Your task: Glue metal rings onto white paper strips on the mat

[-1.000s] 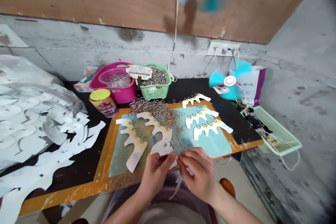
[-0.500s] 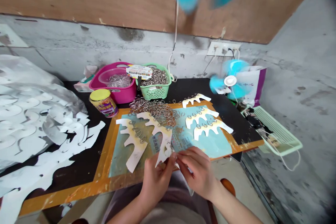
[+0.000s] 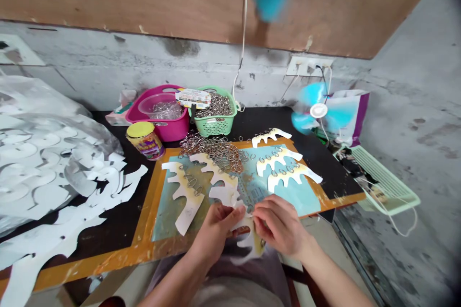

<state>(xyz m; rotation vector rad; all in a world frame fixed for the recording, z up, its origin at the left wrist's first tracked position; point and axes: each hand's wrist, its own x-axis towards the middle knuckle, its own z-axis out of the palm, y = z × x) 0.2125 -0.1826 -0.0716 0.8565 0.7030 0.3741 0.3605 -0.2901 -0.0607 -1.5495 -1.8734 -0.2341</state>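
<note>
My left hand (image 3: 216,230) is closed on a white cut-out strip (image 3: 248,245) with a toothed edge and yellowish staining, held over the table's front edge. At the strip's upper edge, the fingertips of my right hand (image 3: 279,225) pinch together at a small metal ring (image 3: 249,209); the exact grip is partly hidden. Just beyond my hands lies a toothed strip (image 3: 219,177) carrying rings, and left of it another ringed strip (image 3: 187,206). Farther back is a loose heap of metal rings (image 3: 216,148).
More ringed strips (image 3: 295,175) lie on the right of the blue sheet (image 3: 306,196). A pink basket (image 3: 173,129) and a green basket (image 3: 216,128) hold metal pieces. A yellow-lidded tub (image 3: 146,141), piled white cut-outs (image 3: 36,153) and a spinning fan (image 3: 319,110) stand around.
The strip in my hands has turned, and its stained lower part now shows between them. My right hand has shifted slightly right. The view has tilted slightly.
</note>
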